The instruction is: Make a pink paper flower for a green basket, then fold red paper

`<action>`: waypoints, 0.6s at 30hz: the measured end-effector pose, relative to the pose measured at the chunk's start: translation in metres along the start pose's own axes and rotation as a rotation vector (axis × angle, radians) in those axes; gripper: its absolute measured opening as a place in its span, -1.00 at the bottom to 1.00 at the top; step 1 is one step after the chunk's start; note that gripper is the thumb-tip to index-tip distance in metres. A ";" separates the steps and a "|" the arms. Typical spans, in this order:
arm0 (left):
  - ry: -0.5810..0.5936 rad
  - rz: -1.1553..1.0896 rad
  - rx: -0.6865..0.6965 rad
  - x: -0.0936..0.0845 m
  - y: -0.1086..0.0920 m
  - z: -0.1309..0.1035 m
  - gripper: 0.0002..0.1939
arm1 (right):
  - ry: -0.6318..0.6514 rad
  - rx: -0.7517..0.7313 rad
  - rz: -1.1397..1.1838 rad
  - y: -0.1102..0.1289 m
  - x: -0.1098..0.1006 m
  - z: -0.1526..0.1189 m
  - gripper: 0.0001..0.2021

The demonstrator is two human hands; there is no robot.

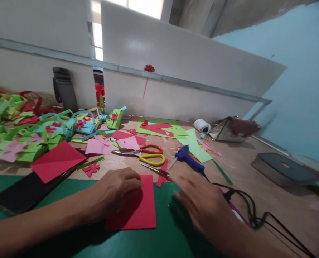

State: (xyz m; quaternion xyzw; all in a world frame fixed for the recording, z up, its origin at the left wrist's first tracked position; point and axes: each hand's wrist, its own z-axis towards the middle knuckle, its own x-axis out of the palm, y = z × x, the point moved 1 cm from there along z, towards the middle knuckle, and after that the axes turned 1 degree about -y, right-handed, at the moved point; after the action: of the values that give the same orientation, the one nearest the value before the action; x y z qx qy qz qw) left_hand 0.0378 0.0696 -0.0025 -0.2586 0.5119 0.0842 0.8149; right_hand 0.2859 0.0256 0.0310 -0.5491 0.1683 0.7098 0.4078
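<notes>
A red paper square (141, 211) lies flat on the green mat (164, 236). My left hand (119, 191) rests on the upper left part of the paper, its fingers bent and close together, their tips partly hidden. To the right of the paper, my right hand (199, 200) hovers above the mat with its fingers apart, blurred by motion and holding nothing. Beyond the hands lie a craft knife (154, 169), scissors (151, 154) with yellow and orange handles, and a blue glue gun (188, 159).
Small paper baskets (27, 143) crowd the left side. Another red sheet (58, 161) sits on a black flat object (22, 195). Black cables (253, 215) and a lidded container (284, 170) are at the right. A dark bottle (65, 89) stands at the back.
</notes>
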 end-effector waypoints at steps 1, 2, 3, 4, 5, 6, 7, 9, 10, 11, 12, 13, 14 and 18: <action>-0.029 -0.051 0.030 0.001 0.000 -0.004 -0.76 | 0.056 0.077 -0.034 -0.002 0.006 0.007 -0.82; -0.060 -0.086 0.052 0.002 0.000 -0.008 -0.72 | 0.114 0.148 -0.063 -0.004 0.012 0.014 -0.85; -0.071 -0.095 0.058 0.004 -0.001 -0.012 -0.66 | 0.166 0.205 -0.083 -0.007 0.018 0.020 -0.88; -0.060 -0.080 0.049 0.006 -0.002 -0.016 -0.61 | 0.195 0.230 -0.080 -0.009 0.023 0.026 -0.89; -0.025 -0.047 0.025 0.008 -0.003 -0.019 -0.55 | 0.219 0.251 -0.075 -0.010 0.028 0.030 -0.90; 0.025 -0.010 -0.003 0.010 -0.004 -0.023 -0.48 | 0.237 0.270 -0.067 -0.011 0.032 0.033 -0.89; 0.082 0.023 -0.028 0.012 -0.006 -0.026 -0.41 | 0.252 0.281 -0.053 -0.011 0.034 0.035 -0.87; 0.142 0.066 -0.068 0.015 -0.008 -0.030 -0.31 | 0.271 0.289 -0.020 -0.011 0.034 0.036 -0.83; 0.127 0.082 -0.091 0.016 -0.008 -0.031 -0.30 | 0.276 0.292 -0.004 -0.010 0.032 0.035 -0.81; 0.091 0.093 -0.121 0.016 -0.007 -0.031 -0.29 | 0.277 0.297 0.007 -0.010 0.028 0.033 -0.78; 0.043 0.095 -0.168 0.015 -0.005 -0.031 -0.27 | 0.275 0.307 0.012 -0.010 0.024 0.031 -0.75; -0.005 0.081 -0.233 0.013 -0.003 -0.029 -0.24 | 0.270 0.321 0.013 -0.010 0.018 0.027 -0.72; -0.048 0.049 -0.313 0.010 -0.001 -0.027 -0.20 | 0.262 0.335 0.012 -0.011 0.013 0.024 -0.68; -0.045 -0.133 -0.601 -0.004 0.007 -0.014 -0.16 | 0.219 0.364 0.023 -0.010 0.002 0.006 -0.61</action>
State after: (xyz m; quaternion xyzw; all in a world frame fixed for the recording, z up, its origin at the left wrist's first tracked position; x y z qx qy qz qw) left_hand 0.0225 0.0690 -0.0063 -0.5191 0.4279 0.1841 0.7166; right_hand 0.2897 0.0364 0.0334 -0.5382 0.3434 0.6082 0.4717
